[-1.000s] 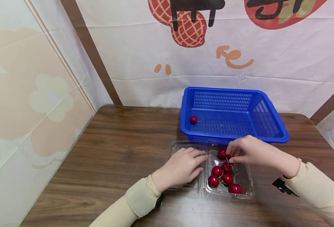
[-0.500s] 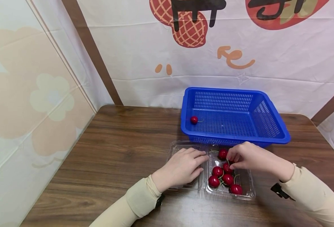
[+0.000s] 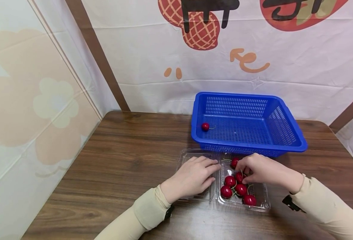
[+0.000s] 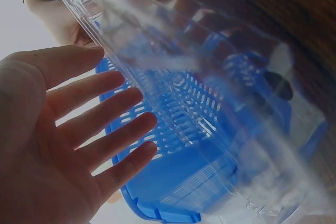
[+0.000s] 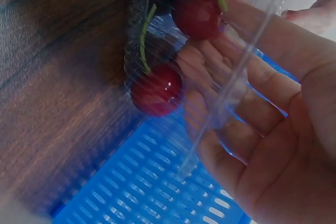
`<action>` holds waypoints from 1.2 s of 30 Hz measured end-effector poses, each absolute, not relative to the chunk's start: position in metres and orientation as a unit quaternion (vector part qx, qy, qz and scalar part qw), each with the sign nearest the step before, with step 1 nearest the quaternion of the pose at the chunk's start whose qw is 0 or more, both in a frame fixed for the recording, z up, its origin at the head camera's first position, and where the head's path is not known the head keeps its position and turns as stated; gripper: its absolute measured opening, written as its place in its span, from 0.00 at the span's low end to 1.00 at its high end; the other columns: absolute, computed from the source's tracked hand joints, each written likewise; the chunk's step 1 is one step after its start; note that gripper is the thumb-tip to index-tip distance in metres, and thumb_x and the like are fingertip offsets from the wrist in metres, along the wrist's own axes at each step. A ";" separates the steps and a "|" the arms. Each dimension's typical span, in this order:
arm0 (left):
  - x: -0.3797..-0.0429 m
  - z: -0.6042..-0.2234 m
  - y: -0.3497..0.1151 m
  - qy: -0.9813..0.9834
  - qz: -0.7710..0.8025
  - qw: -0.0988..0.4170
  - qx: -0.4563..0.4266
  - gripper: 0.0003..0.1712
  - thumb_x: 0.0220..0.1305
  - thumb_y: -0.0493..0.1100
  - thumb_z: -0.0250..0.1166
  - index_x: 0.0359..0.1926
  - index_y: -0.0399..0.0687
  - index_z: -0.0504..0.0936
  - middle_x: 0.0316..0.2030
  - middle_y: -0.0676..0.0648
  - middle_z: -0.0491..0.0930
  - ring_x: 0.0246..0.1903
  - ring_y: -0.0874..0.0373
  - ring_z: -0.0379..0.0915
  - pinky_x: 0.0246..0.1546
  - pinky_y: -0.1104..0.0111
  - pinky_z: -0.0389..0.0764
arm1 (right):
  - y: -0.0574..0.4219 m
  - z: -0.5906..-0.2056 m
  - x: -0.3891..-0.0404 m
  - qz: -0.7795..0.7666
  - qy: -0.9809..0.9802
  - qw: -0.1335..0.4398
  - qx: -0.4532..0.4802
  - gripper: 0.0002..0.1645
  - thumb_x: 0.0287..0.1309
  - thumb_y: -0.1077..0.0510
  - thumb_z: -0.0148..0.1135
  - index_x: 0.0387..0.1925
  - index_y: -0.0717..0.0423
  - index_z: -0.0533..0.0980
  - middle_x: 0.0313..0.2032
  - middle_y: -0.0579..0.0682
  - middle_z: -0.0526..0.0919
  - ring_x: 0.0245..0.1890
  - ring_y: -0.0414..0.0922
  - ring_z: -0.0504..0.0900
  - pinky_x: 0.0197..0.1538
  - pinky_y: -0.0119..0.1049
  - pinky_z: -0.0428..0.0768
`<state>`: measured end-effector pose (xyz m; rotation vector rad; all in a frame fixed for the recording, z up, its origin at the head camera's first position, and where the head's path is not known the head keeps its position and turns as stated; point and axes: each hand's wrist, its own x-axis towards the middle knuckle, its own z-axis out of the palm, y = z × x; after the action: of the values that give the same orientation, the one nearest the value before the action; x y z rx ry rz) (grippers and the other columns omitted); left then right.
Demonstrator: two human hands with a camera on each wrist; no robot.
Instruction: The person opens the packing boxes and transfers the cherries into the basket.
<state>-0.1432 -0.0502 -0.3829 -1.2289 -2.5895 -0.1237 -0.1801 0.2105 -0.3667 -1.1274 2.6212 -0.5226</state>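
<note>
A clear plastic clamshell box (image 3: 261,203) lies spread on the table, with several red cherries (image 3: 226,192) in its right half. My left hand (image 3: 192,176) lies flat over the left half, fingers spread and straight; the left wrist view shows no item in the palm. Bent down into the right half, my right hand (image 3: 261,170) has thumb and index finger at a cherry (image 5: 199,11), pinching it. Another cherry (image 5: 157,90) with a green stem sits beside the other fingers. The right hand partly covers the cherries at the far end.
Behind the box stands a blue perforated basket (image 3: 248,146), holding one cherry (image 3: 205,126) near its left wall. Wooden tabletop (image 3: 119,160) stretches to the left. A printed cloth (image 3: 146,60) hangs behind the table.
My right hand has moved slightly left and toward me, from the far cherries to one in the middle of the box's right half. My left hand stays in place.
</note>
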 end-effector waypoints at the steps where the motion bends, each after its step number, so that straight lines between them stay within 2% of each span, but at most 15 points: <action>1: -0.143 -0.383 -0.050 -0.894 -0.043 0.136 -0.424 0.22 0.64 0.51 0.59 0.57 0.54 0.78 0.56 0.53 0.77 0.56 0.58 0.72 0.55 0.64 0.73 | 0.210 -0.367 -0.180 -0.180 0.897 0.122 -0.385 0.14 0.42 0.60 0.74 0.35 0.51 0.82 0.29 0.38 0.83 0.28 0.33 0.80 0.31 0.27 0.78; 24: -0.144 -0.383 -0.051 -0.892 -0.049 0.141 -0.427 0.21 0.63 0.50 0.60 0.57 0.54 0.78 0.55 0.52 0.78 0.55 0.57 0.73 0.54 0.63 0.74 | 0.202 -0.378 -0.182 -0.193 0.889 0.126 -0.395 0.16 0.39 0.62 0.75 0.35 0.56 0.81 0.30 0.44 0.84 0.26 0.34 0.80 0.29 0.25 0.78; 36: -0.144 -0.383 -0.051 -0.892 -0.049 0.136 -0.427 0.21 0.63 0.50 0.60 0.57 0.54 0.78 0.55 0.52 0.78 0.55 0.57 0.73 0.54 0.63 0.75 | 0.198 -0.380 -0.180 -0.189 0.892 0.104 -0.398 0.16 0.38 0.61 0.75 0.34 0.53 0.80 0.28 0.41 0.83 0.22 0.28 0.76 0.25 0.25 0.76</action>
<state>-0.1439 -0.0510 -0.3828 -1.2371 -2.5838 -0.1419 -0.1805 0.1980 -0.3801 -1.1729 2.6296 -0.5564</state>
